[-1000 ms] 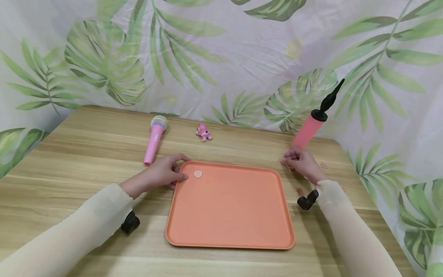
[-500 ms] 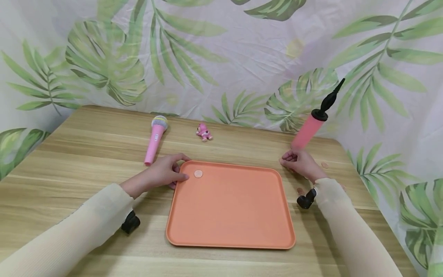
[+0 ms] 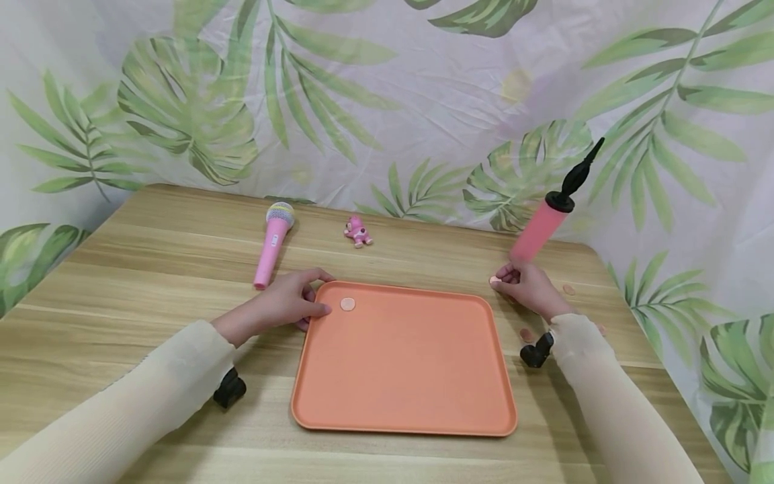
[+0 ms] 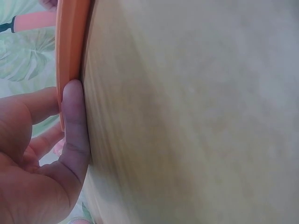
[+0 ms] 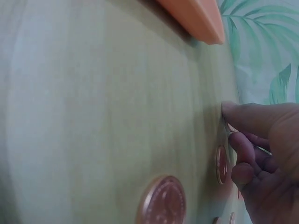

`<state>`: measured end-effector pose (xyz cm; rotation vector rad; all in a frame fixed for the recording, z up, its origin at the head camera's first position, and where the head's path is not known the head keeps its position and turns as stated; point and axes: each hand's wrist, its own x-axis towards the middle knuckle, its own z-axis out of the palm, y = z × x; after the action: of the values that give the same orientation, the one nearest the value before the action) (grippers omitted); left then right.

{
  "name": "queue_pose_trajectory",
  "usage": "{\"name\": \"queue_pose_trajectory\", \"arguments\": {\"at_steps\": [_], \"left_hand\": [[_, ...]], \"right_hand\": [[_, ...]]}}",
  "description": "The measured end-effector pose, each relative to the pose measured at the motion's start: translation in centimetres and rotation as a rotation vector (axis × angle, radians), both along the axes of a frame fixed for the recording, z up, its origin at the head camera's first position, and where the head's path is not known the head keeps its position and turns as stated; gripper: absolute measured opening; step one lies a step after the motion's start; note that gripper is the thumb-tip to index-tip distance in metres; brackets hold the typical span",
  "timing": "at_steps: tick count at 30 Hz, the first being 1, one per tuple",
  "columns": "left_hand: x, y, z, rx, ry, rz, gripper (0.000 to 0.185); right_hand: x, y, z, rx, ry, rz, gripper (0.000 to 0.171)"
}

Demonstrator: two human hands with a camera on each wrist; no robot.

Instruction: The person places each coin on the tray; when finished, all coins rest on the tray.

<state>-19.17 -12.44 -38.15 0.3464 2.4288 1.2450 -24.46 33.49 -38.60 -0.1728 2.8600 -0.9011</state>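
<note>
My left hand (image 3: 287, 299) grips the far left corner of an orange tray (image 3: 405, 376), thumb over the rim. In the left wrist view, fingers (image 4: 74, 107) lie on both sides of the tray's edge. One copper-coloured coin (image 3: 347, 304) lies flat inside the tray near that hand. To the right of the tray, my right hand (image 3: 527, 288) pinches another coin (image 3: 494, 279) between thumb and fingers, low over the table. In the right wrist view, coins (image 5: 164, 200) lie on the wood beside the hand, and the pinched one is mostly hidden.
A pink hand pump (image 3: 538, 232) with a black handle stands just behind the right hand. At the back are a pink microphone (image 3: 271, 249) and a small pink toy figure (image 3: 359, 232). Loose coins (image 3: 569, 290) lie around the right wrist. A leaf-print cloth (image 3: 423, 101) hangs behind the table.
My right fingers have closed in on the coin, whose face now shows more clearly at the fingertips. The left hand and tray have stayed in place.
</note>
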Motion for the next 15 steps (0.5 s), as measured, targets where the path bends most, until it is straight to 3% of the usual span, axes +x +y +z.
{"name": "queue_pose_trajectory", "arguments": {"at_steps": [9, 15], "left_hand": [[-0.05, -0.02, -0.09, 0.008, -0.009, 0.003, 0.056], [-0.13, 0.01, -0.19, 0.002, -0.009, 0.006, 0.055]], "right_hand": [[0.32, -0.22, -0.09, -0.019, 0.119, 0.061, 0.023], [0.50, -0.39, -0.05, -0.132, 0.027, 0.018, 0.027]]}}
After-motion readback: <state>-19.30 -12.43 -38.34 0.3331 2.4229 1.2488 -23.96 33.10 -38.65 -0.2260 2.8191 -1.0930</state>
